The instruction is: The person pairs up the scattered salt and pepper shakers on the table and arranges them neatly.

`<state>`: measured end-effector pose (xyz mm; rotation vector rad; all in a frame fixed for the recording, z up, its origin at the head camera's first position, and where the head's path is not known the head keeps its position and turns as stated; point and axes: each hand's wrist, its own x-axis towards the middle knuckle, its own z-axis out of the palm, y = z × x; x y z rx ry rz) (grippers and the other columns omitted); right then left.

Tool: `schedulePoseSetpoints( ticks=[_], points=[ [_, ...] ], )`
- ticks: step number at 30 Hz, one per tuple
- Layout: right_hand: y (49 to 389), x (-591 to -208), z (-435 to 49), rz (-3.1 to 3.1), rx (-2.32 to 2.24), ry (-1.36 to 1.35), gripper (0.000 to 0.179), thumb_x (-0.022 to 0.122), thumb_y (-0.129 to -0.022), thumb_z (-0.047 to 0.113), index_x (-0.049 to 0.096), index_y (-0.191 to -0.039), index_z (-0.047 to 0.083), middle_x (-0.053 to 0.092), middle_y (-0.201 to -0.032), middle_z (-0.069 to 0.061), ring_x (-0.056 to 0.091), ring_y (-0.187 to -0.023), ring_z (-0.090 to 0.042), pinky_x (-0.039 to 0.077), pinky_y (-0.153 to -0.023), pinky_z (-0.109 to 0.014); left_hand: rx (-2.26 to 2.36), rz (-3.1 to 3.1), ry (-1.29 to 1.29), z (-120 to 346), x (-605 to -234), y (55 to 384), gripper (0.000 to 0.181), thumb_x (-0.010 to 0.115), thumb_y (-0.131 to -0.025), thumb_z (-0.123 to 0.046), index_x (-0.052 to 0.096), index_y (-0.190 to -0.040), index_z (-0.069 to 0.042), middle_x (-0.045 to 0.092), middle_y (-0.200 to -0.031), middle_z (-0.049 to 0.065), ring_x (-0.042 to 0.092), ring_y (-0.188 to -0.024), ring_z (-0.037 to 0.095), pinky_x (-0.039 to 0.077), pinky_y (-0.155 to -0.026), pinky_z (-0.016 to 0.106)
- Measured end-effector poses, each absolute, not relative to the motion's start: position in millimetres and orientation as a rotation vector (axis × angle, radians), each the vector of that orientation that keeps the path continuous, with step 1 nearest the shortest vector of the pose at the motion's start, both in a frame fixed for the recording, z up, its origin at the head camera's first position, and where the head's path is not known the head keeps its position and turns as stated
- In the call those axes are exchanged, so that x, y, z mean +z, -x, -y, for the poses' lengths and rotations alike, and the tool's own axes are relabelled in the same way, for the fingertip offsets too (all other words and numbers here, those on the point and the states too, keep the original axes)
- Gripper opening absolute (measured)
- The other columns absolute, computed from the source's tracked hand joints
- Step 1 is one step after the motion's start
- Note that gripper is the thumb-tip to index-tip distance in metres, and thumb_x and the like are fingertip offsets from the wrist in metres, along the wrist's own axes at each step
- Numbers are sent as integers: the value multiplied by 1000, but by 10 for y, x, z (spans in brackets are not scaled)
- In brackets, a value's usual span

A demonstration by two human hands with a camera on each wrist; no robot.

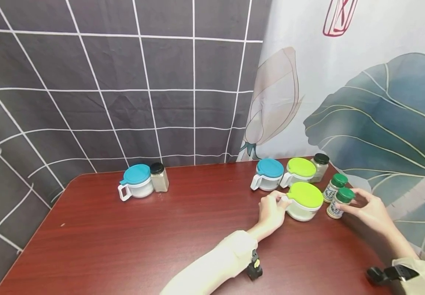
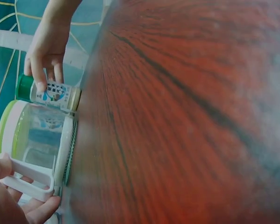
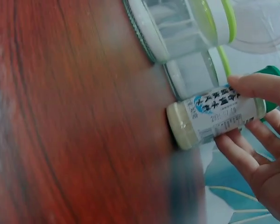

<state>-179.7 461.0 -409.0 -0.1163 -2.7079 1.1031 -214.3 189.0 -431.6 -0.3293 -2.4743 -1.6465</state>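
Note:
At the right of the table, my left hand (image 1: 272, 211) grips the white handle of a clear seasoning jar (image 1: 302, 214) with a lime-green lid. In the left wrist view, thumb and fingers lie around that handle (image 2: 32, 179). My right hand (image 1: 374, 213) holds a labelled seasoning shaker (image 1: 335, 211) with a green cap, thumb on one side and fingers on the other. The right wrist view shows the shaker (image 3: 214, 114) with pale contents, its base close to the tabletop. A second green-capped shaker (image 1: 331, 190) stands just behind it.
Behind the held jar stand a blue-lidded jar (image 1: 269, 175), another green-lidded jar (image 1: 301, 170) and a black-capped bottle (image 1: 320, 168). Far left are a blue-lidded jar (image 1: 137, 180) and a black-capped bottle (image 1: 159, 178). Curtains back the red-brown table (image 1: 142, 246).

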Motion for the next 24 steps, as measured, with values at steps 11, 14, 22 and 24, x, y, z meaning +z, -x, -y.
schedulePoseSetpoints(
  ticks=[11, 14, 22, 24],
  points=[
    [1819, -4029, -4516, 2705, 976, 126, 55, 79, -78, 34, 55, -117, 3, 52, -81, 36, 53, -73, 18, 42, -61, -12, -1700, 2374, 314, -1871, -4350, 2153, 16, 71, -80, -25, 73, -92, -14, 75, -85, 0, 67, -80, 13, 48, -71, 20],
    [1817, -4020, -4495, 2674, 991, 122, 55, 79, -78, 32, 55, -118, 2, 49, -82, 39, 52, -73, 19, 42, -61, -9, -1681, 2369, 316, -1835, -4347, 2153, 16, 71, -79, -25, 73, -91, -14, 74, -84, 1, 67, -78, 15, 48, -70, 21],
    [1830, -3942, -4396, 2674, 974, 76, 58, 79, -78, 30, 55, -121, 0, 48, -84, 40, 50, -74, 20, 42, -62, -7, -1613, 2353, 349, -1761, -4333, 2170, 16, 69, -79, -24, 73, -88, -12, 74, -84, 2, 67, -77, 17, 47, -68, 22],
    [1830, -3927, -4373, 2670, 963, 47, 57, 80, -78, 28, 55, -121, 0, 48, -85, 39, 50, -75, 20, 42, -62, -6, -1607, 2342, 363, -1743, -4321, 2165, 15, 68, -79, -24, 73, -88, -12, 74, -84, 2, 67, -78, 16, 47, -68, 21]
  ],
)
